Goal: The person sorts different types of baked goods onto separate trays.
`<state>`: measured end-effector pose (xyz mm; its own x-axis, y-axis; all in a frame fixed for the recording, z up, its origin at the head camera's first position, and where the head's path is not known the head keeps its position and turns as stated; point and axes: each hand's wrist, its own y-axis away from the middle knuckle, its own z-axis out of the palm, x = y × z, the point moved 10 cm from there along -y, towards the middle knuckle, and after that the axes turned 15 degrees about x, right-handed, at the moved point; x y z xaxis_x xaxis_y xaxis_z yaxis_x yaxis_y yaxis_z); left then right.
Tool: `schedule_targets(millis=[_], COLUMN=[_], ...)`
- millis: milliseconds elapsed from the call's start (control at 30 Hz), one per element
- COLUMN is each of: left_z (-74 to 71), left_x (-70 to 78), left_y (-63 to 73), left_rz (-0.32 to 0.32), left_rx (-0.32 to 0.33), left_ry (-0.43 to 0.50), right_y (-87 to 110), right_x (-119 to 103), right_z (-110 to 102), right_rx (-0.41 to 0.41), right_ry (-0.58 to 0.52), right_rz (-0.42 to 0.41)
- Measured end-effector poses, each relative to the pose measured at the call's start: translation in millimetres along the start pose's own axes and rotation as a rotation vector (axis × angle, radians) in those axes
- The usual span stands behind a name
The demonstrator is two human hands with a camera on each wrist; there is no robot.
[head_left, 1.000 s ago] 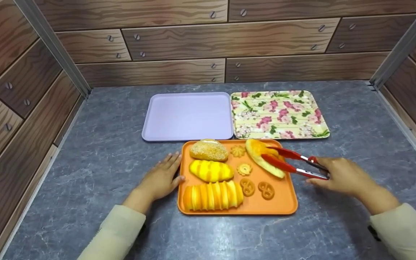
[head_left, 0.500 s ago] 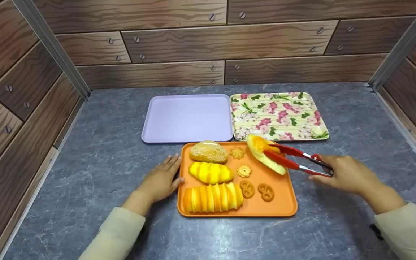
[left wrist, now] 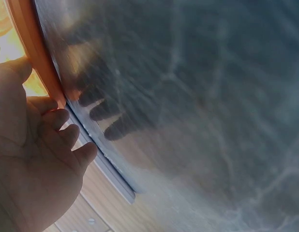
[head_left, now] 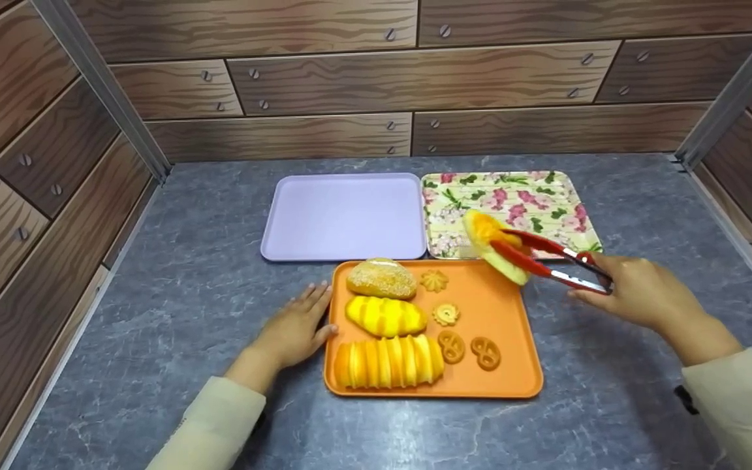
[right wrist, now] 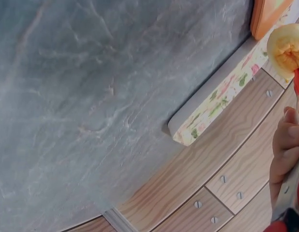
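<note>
My right hand (head_left: 640, 294) grips red-tipped tongs (head_left: 552, 261), whose tips pinch a long yellow bread (head_left: 503, 262) with an orange filling. In the head view the bread overlaps the far right edge of the orange tray (head_left: 506, 382) and the near edge of the floral tray (head_left: 546, 196). The right wrist view shows the bread (right wrist: 285, 48) raised above the table. Fingers spread, my left hand (head_left: 291, 329) rests by the orange tray's left side, the thumb right at its rim. On that tray lie a seeded bun (head_left: 382, 279), a yellow striped bread (head_left: 386, 316) and a ridged loaf (head_left: 389, 363).
Two small flower-shaped cookies (head_left: 446, 314) and two pretzel-shaped cookies (head_left: 485, 354) also lie on the orange tray. Behind it, a lilac tray (head_left: 346, 219) stands next to the floral one. Wood-patterned walls (head_left: 324, 81) enclose the grey table (head_left: 206, 215) at the back and sides.
The right hand has lifted the bread with the tongs off the orange tray and moved it up and away, toward the floral tray. The left hand has stayed in place.
</note>
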<state>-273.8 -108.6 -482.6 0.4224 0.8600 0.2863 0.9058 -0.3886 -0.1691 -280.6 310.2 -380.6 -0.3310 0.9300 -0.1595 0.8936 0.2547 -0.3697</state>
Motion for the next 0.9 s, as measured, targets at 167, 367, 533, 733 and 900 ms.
schedule_targets(millis=[167,367,533,733,900], left_z=[0.8,2.2,2.4,2.0,1.4], left_x=[-0.1,-0.9,-1.2,-2.4,-3.0], left_y=[0.1,0.8,0.8,0.2,-0.4], left_rz=[-0.002,0.005,0.005,-0.003,-0.004], left_rx=[0.005,0.020,0.020,0.017,0.010], left_ry=[0.008,0.007,0.015,0.007,0.007], right_y=[-8.6,-18.5,-25.2,-32.7,-39.9], right_x=[13.5,32.7,44.9,56.6,68.1], right_z=[-0.4,4.8,5.8,8.3,8.7], right_rx=[0.000,-0.040,-0.064,-0.112,-0.143], right_ry=[0.051,0.082,0.104,0.146,0.177], right_rz=[0.056,0.131,0.151,0.179,0.195])
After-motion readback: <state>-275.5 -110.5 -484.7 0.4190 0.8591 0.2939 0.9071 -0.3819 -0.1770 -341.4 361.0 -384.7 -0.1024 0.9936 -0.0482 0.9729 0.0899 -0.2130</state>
